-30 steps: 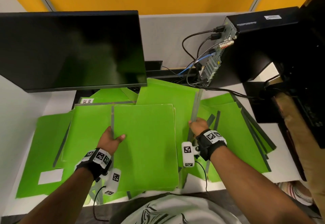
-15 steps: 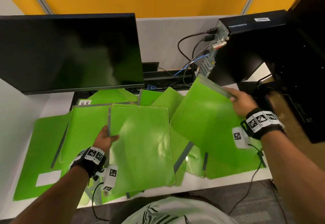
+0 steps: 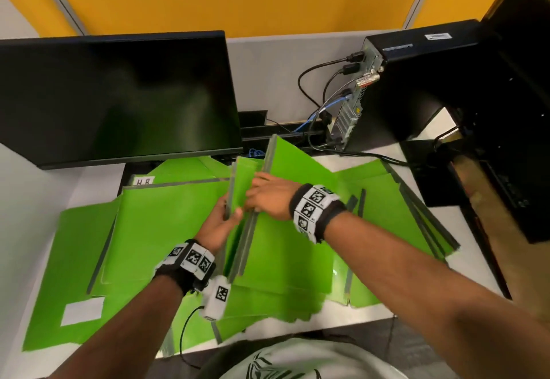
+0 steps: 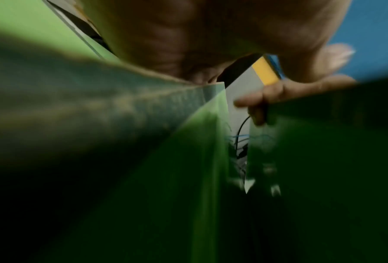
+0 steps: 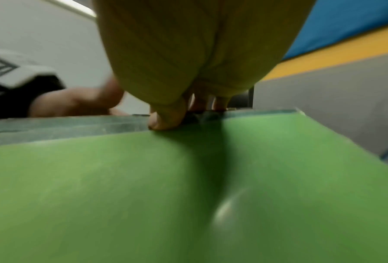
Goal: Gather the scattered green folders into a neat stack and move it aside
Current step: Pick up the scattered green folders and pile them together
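Head view: both hands [image 3: 247, 206] gripping upright green folders [image 3: 285, 170].

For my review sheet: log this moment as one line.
stage: gathering | left hand: grips one raised folder | right hand: grips second folder by spine, bringing it alongside | other folders: scattered on desk
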A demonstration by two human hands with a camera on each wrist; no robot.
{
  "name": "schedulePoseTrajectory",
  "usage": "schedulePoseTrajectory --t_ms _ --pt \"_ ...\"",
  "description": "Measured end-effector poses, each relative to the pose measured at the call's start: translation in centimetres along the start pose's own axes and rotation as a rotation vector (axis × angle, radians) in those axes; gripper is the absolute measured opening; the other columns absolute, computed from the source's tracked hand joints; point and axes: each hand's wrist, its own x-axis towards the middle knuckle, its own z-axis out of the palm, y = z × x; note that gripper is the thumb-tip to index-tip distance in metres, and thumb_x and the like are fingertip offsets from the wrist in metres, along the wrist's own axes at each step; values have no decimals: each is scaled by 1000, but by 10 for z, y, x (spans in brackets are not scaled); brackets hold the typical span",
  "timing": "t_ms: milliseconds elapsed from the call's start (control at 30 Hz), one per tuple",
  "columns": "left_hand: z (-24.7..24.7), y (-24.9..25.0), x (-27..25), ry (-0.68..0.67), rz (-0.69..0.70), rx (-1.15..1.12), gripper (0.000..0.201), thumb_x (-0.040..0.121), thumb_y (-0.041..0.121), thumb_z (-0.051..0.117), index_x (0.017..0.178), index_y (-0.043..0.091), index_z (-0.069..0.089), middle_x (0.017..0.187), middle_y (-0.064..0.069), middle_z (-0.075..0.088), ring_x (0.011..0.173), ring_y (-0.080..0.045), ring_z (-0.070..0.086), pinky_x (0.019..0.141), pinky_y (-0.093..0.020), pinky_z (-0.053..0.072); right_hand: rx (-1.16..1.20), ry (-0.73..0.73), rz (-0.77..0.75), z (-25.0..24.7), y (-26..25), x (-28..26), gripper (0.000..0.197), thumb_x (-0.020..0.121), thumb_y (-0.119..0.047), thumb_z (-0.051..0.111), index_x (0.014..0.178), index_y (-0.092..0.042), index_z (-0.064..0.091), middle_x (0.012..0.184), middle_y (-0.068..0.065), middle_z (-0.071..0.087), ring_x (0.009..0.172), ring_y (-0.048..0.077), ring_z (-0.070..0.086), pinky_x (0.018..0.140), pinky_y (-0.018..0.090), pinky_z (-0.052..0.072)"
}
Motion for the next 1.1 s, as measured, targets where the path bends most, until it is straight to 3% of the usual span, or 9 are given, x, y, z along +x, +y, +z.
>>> schedulePoseTrajectory --t_ms 67,233,333,433,600,700,867,1000,1100 --pt "-3 -7 -5 -29 -5 89 116 46 62 79 138 12 30 131 1 50 122 -13 47 106 -30 39 199 71 27 7 -6 15 41 90 -13 55 130 -21 55 115 -3 61 111 20 45 116 39 17" --pt "-12 -27 -10 9 11 214 76 72 7 77 133 17 34 129 -3 50 126 -21 46 109 -46 37 428 300 179 27 -1 14 55 87 -33 61 140 -22 46 141 3 47 133 22 34 119 42 14" --pt "-17 -30 -17 40 -28 224 72 78 7 72 138 14 31 130 -3 48 125 -23 44 107 -46 38 403 296 630 49 43 -12 68 90 -46 52 149 -31 23 158 -1 19 147 22 13 117 49 3" --pt "-18 -36 -20 19 -42 248 79 82 17 68 145 13 21 145 -8 37 134 -27 36 112 -49 32 592 189 1037 82 94 -52 68 92 -55 42 151 -33 15 159 10 14 146 30 15 117 51 17" --pt "-2 -38 -21 -80 -68 208 65 88 -5 56 137 22 21 129 -1 40 120 -19 40 104 -32 36 921 -18 998 109 92 -64 73 82 -65 50 146 -42 26 157 10 25 131 30 43 107 38 37" --pt "-1 -37 -21 -50 -140 121 65 83 -5 60 131 23 25 122 -1 41 114 -17 39 92 -27 37 867 11 1023 103 85 -53 64 78 -65 54 138 -52 35 156 16 16 139 42 29 114 53 26" --pt "3 -24 -29 -2 -151 96 43 92 10 56 123 19 28 119 7 42 117 -8 37 93 -17 28 888 48 918 98 62 -38 56 86 -54 54 139 -50 35 158 10 16 144 38 19 118 54 13" --pt "3 -28 -35 24 -163 118 74 90 25 60 147 9 15 129 11 31 129 -7 31 96 -14 22 994 124 916 104 61 -31 51 84 -59 52 134 -54 40 158 5 24 144 34 21 117 54 17" --pt "-2 -35 -34 44 -144 82 101 83 34 66 150 25 -8 148 13 15 135 0 13 109 -23 18 1012 111 941 99 62 -30 47 83 -60 53 130 -56 44 158 7 20 143 39 20 116 54 19"
